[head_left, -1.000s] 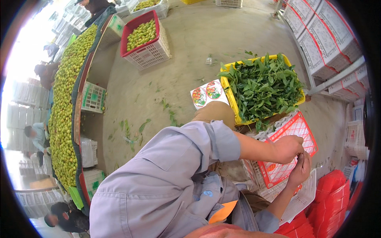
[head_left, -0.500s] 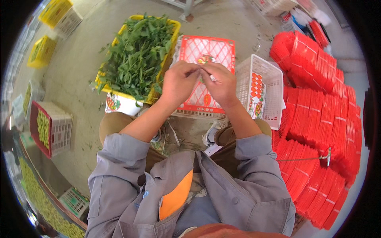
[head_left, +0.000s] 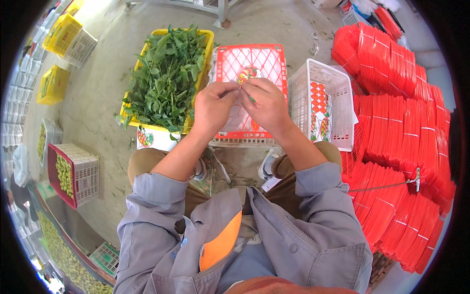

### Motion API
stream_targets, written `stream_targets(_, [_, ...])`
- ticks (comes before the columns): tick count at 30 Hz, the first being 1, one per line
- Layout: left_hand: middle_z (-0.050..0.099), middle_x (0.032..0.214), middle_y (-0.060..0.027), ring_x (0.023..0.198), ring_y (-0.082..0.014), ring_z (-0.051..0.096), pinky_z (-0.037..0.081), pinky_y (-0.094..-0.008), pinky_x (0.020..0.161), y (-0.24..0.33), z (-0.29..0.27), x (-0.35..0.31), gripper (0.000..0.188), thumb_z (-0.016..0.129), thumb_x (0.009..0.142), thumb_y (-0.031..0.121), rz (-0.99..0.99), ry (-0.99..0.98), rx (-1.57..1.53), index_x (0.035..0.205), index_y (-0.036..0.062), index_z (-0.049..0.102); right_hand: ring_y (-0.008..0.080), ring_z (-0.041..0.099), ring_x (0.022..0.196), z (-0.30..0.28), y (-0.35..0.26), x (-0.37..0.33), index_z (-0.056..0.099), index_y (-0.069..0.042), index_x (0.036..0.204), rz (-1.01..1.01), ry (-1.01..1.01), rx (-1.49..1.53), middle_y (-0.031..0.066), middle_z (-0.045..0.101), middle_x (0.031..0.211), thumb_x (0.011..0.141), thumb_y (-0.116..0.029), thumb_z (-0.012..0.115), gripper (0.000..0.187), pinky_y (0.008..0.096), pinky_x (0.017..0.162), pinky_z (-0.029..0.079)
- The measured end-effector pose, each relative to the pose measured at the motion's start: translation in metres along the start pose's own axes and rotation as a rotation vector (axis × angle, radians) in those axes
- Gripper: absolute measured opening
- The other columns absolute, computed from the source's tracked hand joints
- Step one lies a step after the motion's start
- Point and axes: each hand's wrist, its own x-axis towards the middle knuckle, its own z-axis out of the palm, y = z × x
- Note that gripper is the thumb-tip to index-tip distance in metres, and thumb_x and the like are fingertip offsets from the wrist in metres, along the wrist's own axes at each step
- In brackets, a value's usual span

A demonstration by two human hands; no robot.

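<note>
My left hand (head_left: 211, 109) and my right hand (head_left: 268, 105) meet at the fingertips, thumbs and forefingers pinched together. Whatever they pinch is too small to make out; a bit of green shows under the right fingers. Below them a red lattice panel (head_left: 274, 63) lies over white material on a pale crate (head_left: 240, 142). Part of a round printed label (head_left: 248, 72) shows just beyond my fingertips. Close on the left stands a yellow crate (head_left: 209, 44) heaped with leafy green stems (head_left: 169, 76).
A white basket (head_left: 345, 112) with sheets of round orange stickers (head_left: 318, 98) stands at the right. Beyond it rise stacks of bundled red strips (head_left: 391, 127). On the left are a red-rimmed crate of green fruit (head_left: 88, 176) and yellow crates (head_left: 54, 84).
The view has shifted slightly, so the crates and stacks sit differently in the picture. My hands stay together over the red panel, with only small finger movement.
</note>
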Motion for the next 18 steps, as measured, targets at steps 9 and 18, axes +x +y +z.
stream_targets(9, [0.073,0.093,-0.0065,0.084,-0.0134,0.068,0.053,-0.0272,0.078,0.001,-0.004,-0.001,0.014,0.075,0.088,0.003,0.093,-0.031,0.090,0.102,-0.0001,0.077,0.0296,0.068,0.081,0.003,0.002,-0.004,0.072,0.000,0.090,0.167,-0.006,0.156,0.0127,0.070,0.092,0.080,-0.001,0.074,0.010,0.0362,0.071,0.055])
stream_targets(18, [0.067,0.092,-0.0130,0.083,-0.0251,0.066,0.054,-0.0340,0.076,-0.001,-0.009,0.005,0.022,0.069,0.087,0.001,0.129,-0.003,0.169,0.109,0.0019,0.074,0.0111,0.066,0.080,-0.002,0.018,-0.001,0.075,0.001,0.104,1.008,-0.156,0.706,0.0063,0.073,0.095,0.095,-0.009,0.068,0.015,0.0261,0.069,0.053])
